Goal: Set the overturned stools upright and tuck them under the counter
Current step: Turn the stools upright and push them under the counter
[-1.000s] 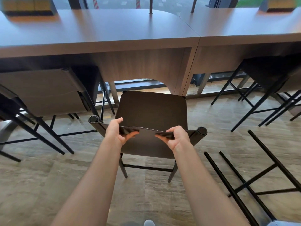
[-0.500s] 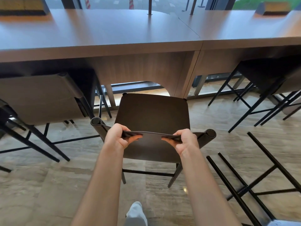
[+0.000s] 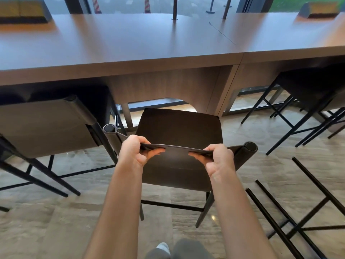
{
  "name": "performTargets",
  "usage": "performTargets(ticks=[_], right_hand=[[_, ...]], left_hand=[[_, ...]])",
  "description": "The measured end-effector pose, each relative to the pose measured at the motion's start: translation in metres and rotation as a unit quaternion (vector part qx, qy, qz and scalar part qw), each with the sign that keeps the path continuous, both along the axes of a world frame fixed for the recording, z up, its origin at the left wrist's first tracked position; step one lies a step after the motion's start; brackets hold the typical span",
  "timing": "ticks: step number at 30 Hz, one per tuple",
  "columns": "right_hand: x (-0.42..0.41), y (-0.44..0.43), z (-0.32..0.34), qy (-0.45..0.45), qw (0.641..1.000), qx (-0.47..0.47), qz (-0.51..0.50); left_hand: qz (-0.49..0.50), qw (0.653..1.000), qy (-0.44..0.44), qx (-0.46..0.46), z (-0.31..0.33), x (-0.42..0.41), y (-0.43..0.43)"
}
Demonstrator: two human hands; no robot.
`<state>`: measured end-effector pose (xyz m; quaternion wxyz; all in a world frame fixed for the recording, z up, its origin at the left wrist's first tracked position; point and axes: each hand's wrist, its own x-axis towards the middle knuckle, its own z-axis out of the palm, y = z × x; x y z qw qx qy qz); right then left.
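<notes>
1. The surface (image 3: 130,43) spans the far half of the view from left to right. Its near edge overhangs a wooden support panel (image 3: 158,90) with an arched opening, which leaves room below for stools.

2. The floor (image 3: 56,221) carries the stools. 1 tucked stool (image 3: 46,126) stands at the left with its seat under the surface. Another tucked stool (image 3: 313,85) stands the same way at the far right. I take these 2 as the reference for the finished position.

3. The stool (image 3: 179,128) I am handling is upright at the centre, near me, in the gap between those 2.
- Its long axis is vertical, with legs down and seat level.
- The seat front points far, square to the surface and toward the arched opening.
- The backrest (image 3: 242,152) is on the near side, and its own long axis runs left to right.
- I judge the stool aligned but not yet fully tucked, because the backrest sits well to the near side of the surface edge.

4. The overturned stool (image 3: 280,207) lies at the near right. Only its black legs and crossbars show, and the legs run from far left toward near right. It is not yet righted.

5. My left hand (image 3: 133,153) and right hand (image 3: 221,159) each grip the backrest's top edge with fingers curled round it, 1 hand on each side of centre. This symmetrical hold should let me push straight without the stool swinging.
</notes>
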<state>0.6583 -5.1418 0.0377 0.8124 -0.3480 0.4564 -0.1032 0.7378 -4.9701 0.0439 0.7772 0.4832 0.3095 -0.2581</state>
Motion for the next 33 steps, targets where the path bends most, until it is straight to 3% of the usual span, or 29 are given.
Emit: performTargets(ticks=[18, 33], right_hand=[[0.097, -0.013, 0.029, -0.002, 0.995, -0.029, 0.094], [0.159, -0.057, 0.037, 0.002, 0.990, -0.024, 0.139]], left_hand=[[0.137, 0.988, -0.048, -0.045, 0.014, 0.055, 0.003], [0.139, 0.988, -0.059, -0.022, 0.033, 0.106, -0.039]])
